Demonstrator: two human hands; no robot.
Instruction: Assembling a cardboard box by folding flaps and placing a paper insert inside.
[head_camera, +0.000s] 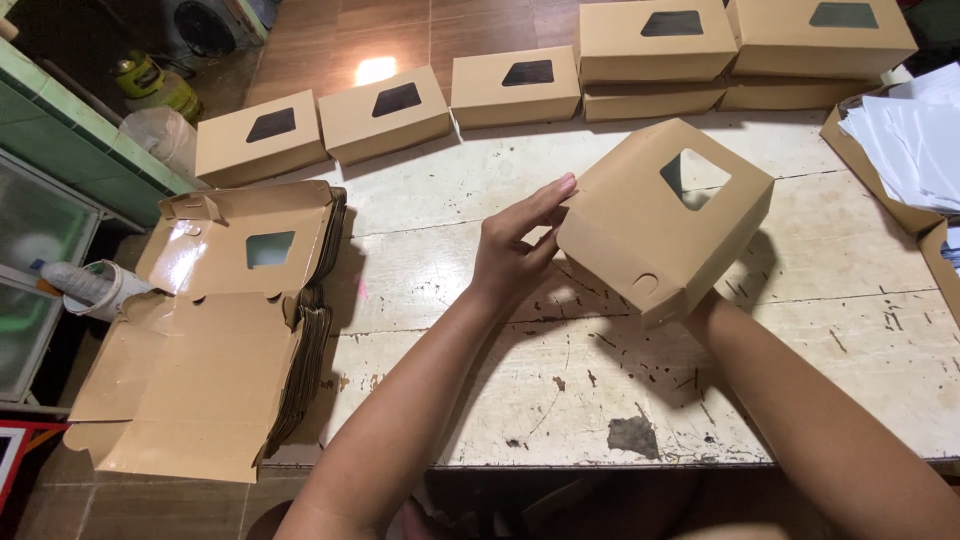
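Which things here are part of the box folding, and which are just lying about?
In use: folded box, left hand, flat blanks, finished boxes.
Lying about: white papers, white tube, plastic bag, green-yellow canister.

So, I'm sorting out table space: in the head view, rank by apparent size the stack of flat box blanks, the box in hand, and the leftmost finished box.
1. Stack of flat box blanks, largest.
2. Box in hand, though it is held up nearer the camera.
3. Leftmost finished box, farther off; it may really match the held one.
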